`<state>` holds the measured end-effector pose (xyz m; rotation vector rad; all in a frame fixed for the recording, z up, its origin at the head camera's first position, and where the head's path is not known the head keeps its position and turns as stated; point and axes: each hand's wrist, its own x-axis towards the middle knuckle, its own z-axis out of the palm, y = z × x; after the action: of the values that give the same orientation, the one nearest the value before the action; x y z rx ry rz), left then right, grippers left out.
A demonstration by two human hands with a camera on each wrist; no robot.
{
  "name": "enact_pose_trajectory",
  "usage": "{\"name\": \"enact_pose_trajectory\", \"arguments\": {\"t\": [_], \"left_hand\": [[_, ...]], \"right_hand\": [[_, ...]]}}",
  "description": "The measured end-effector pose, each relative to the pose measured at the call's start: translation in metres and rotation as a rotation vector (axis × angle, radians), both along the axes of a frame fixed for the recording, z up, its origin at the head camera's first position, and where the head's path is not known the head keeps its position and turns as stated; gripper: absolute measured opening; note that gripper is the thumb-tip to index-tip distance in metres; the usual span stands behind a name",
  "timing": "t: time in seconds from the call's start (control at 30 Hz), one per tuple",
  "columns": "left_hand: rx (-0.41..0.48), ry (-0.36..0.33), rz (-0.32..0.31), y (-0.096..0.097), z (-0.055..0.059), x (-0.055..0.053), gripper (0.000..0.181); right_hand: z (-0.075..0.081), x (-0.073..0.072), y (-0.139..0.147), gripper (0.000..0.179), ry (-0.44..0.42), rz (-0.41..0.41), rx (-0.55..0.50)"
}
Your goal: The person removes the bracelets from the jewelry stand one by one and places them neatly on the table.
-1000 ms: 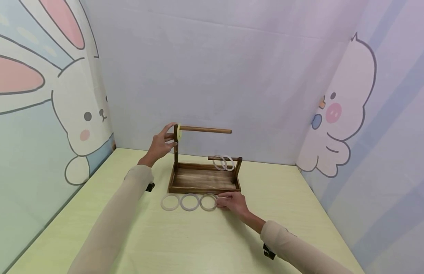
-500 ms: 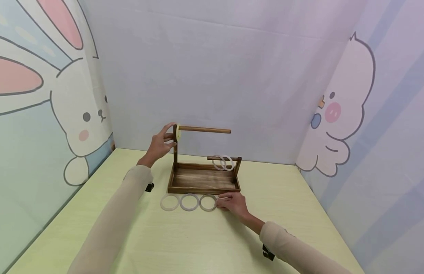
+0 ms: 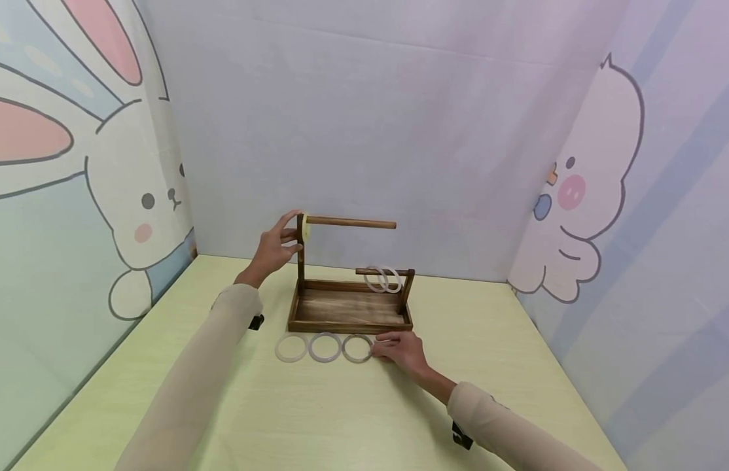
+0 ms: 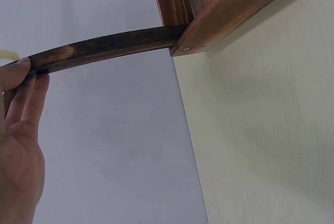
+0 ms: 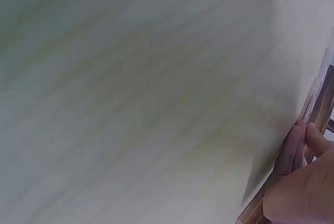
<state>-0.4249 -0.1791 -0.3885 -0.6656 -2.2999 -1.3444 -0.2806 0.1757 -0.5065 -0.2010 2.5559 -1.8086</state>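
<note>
A dark wooden bangle stand (image 3: pixel 349 307) has a tall post (image 3: pixel 301 261) with a long upper rod, and a shorter rod at right. My left hand (image 3: pixel 270 252) grips the post near its top, thumb and fingers on either side in the left wrist view. A pale yellow bangle (image 3: pixel 305 227) hangs against that post. Two pale bangles (image 3: pixel 394 280) hang on the lower rod. Three bangles lie in a row before the stand: whitish (image 3: pixel 278 356), lavender (image 3: pixel 325 360) and greyish-brown (image 3: pixel 356 361). My right hand (image 3: pixel 404 352) pinches the greyish-brown one's right edge; its fingertips are partly hidden.
The stand rests on a pale yellow-green table (image 3: pixel 317 418). A grey-lilac backdrop (image 3: pixel 364 131) rises behind it. Side panels carry a cartoon rabbit (image 3: pixel 129 209) at left and a cartoon chick (image 3: pixel 594 183) at right.
Both hands keep the same places on the post and the greyish-brown bangle. The head view shifts very slightly; nothing else visibly moves.
</note>
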Motion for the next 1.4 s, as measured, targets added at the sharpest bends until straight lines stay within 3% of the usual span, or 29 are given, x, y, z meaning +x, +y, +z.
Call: {"name": "enact_pose_trajectory", "arguments": {"t": [0.3, 0.7, 1.0, 1.23, 1.4], "left_hand": [[0.003, -0.01, 0.005, 0.0, -0.001, -0.001, 0.088], [0.0, 0.012, -0.005, -0.003, -0.001, 0.001, 0.087], [-0.008, -0.016, -0.002, -0.002, 0.0, -0.003, 0.087], [-0.014, -0.011, -0.001, -0.002, 0.0, -0.003, 0.091], [-0.029, 0.004, -0.005, -0.004, -0.001, -0.003, 0.091]], "right_hand": [[-0.004, -0.001, 0.004, 0.032, -0.001, 0.016, 0.007], [-0.002, 0.002, 0.002, 0.035, -0.005, 0.063, -0.067], [0.007, 0.004, 0.004, 0.034, 0.03, 0.053, 0.005], [0.014, -0.003, 0.002, 0.026, 0.076, 0.028, 0.13], [0.017, -0.007, -0.002, 0.029, 0.077, 0.041, 0.076]]}}
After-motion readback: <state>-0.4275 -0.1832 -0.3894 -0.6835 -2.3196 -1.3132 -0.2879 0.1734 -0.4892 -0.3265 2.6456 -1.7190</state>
